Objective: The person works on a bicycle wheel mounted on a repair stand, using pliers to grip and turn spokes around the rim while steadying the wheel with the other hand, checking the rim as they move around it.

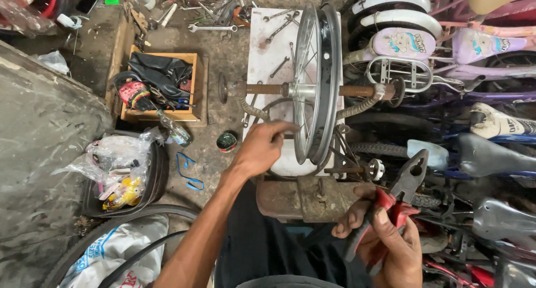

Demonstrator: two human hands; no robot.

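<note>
My left hand (261,148) reaches with fingers half open to the spokes of the bicycle wheel (315,81), which stands upright on a rusty threaded axle at 12 o'clock from me, and my right hand (385,237) at 4 o'clock is closed around red-handled pliers (399,196) with the jaws open. I judge the wheel light and stiff at the rim but its thin spokes bend easily, so the rim is the better place to hold. Wrenches (279,25) lie on the white worktop (262,53) behind, a wooden box (162,84) at 10 o'clock, and children's bicycles (446,48) crowd the right side.
</note>
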